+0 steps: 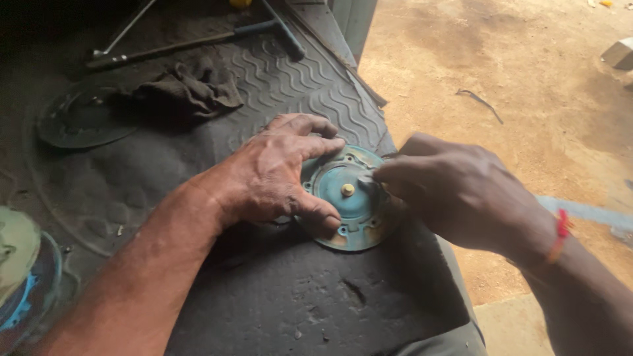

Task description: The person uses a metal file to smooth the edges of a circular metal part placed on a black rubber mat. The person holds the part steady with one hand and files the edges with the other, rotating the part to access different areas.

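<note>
Disc (353, 198), teal, round, w/ a rusty rim, lies flat on a black rubber mat (277, 86) w/ a wavy tread, near the mat's right edge, beside the sandy ground (501, 86).

Mat is the biggest thing here, 1 of it, grimy and worn. Ground to the right is bare dirt, w/ 1 dark strip (480, 102) lying on it and a pale block (620, 53) at the far edge.

Next down: 1 dark round plate (82, 118) at upper left on the mat, 1 dark rag (191, 86) bunched beside it, touching its edge. Behind those, 2 long metal tools (191, 41), maybe 3; too dark to be sure. At lower left, a painted round thing (23, 277), partly cut off by the frame.

Disc: 1. A brass-coloured stud (347, 190) stands at its centre, 1 seen. Small holes run round the rim; several show, the rest are covered by fingers.

Left hand (277, 175) lies spread over the disc's left side, fingers wide, thumb pressing the lower rim, pinning it down. Right hand (455, 191) is pinched narrow, fingertips closed on a small grey bit (366, 179) just right of the stud; can't tell what it is.

Progress, as a judgement: disc looks held firm and work at the centre is underway, not finished. Stud is in place, rim holes show no bolts.
</note>
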